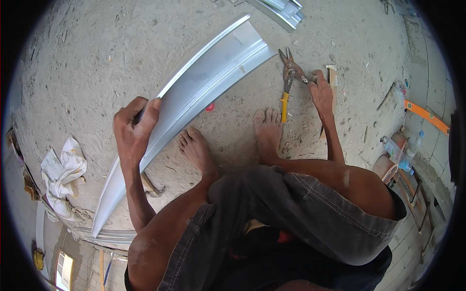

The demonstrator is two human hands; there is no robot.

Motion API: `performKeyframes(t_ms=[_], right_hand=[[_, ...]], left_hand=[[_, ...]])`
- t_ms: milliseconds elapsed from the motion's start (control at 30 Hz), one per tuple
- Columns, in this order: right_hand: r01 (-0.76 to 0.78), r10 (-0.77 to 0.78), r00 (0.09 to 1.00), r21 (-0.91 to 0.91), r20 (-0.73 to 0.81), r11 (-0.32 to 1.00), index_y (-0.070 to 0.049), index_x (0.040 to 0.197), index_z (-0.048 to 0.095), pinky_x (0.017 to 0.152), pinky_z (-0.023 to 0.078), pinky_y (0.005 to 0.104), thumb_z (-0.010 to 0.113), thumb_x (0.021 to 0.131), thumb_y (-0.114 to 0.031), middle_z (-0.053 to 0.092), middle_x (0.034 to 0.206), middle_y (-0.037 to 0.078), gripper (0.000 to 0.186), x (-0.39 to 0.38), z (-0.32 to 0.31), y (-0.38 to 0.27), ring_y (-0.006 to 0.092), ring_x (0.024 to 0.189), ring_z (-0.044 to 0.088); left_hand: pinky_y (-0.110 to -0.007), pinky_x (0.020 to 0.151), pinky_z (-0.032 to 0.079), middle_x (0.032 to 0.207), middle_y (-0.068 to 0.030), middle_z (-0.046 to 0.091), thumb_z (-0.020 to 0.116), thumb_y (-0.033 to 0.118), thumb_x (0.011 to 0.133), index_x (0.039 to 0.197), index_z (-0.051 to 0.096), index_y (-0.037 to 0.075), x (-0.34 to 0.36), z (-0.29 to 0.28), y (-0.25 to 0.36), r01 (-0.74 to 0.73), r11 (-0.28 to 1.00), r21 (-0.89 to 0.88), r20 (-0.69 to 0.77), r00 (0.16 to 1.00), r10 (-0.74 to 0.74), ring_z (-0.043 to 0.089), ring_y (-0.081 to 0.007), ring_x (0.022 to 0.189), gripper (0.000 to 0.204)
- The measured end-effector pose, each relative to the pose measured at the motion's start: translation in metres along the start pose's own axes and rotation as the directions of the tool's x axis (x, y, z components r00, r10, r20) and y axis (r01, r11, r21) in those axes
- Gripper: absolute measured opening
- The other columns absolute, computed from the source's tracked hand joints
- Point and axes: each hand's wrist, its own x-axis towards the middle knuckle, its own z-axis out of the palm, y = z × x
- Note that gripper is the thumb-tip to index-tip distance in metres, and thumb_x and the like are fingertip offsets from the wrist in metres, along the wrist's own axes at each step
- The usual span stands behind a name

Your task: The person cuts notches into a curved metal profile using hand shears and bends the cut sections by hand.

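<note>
My left hand (133, 128) is closed round the upper edge of a long silver metal channel (208, 72), which runs diagonally from low on the left to near the top centre. My right hand (320, 92) grips one handle of a pair of metal snips (291, 68) just beyond the channel's far end. The snips' jaws are parted, and their yellow-sleeved handle (284, 106) hangs loose toward my right foot. A small red ring (209, 106) lies on the dusty floor beside the channel. My bare feet rest on the floor between my hands.
More metal channels (281, 12) lie at the top. A hammer (155, 191) is beside my left leg, near white sacking (63, 172). On the right are an orange level (427, 116), plastic bottles (412, 145) and rusty metal pieces. A cardboard strip (332, 72) lies beside my right hand.
</note>
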Motion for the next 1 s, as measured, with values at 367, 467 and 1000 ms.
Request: performKeyframes(t_ms=[367,467,1000], right_hand=[[-0.656,0.170,0.680,0.488,0.713,0.575,-0.008,0.099,0.049,0.039,0.032,0.0224,0.041,0.067,-0.013,0.045,0.066,0.001,0.033,-0.042,-0.086,-0.070,0.0071,0.045,0.037],[-0.608,0.087,0.706,0.539,0.702,0.583,-0.005,0.107,0.050,0.039,0.034,0.0226,0.041,0.064,-0.012,0.045,0.066,0.004,0.045,-0.066,-0.101,-0.109,0.0083,0.045,0.039],[-0.219,-0.189,0.855,0.666,0.484,0.713,-0.007,0.116,0.051,0.050,0.034,0.0260,0.045,0.068,-0.010,0.044,0.064,0.003,0.049,-0.068,-0.030,-0.174,0.0105,0.054,0.042]], left_hand=[[-0.038,0.055,0.043,0.053,-0.0097,0.058,0.059,0.063,0.077,0.072,0.070,0.001,0.076,0.075,-0.010,-0.013,0.999,0.052,0.076,0.997,0.009,0.052,-0.0204,0.049,0.063],[-0.041,0.063,0.044,0.053,-0.0110,0.058,0.059,0.063,0.077,0.073,0.070,0.000,0.079,0.082,-0.017,-0.049,0.995,0.089,0.039,0.998,0.046,0.053,-0.0222,0.053,0.064],[-0.042,0.070,0.034,0.064,-0.0099,0.064,0.063,0.061,0.077,0.074,0.069,0.002,0.080,0.115,-0.016,-0.348,0.833,0.430,-0.255,0.838,0.482,0.051,-0.0236,0.073,0.060]])
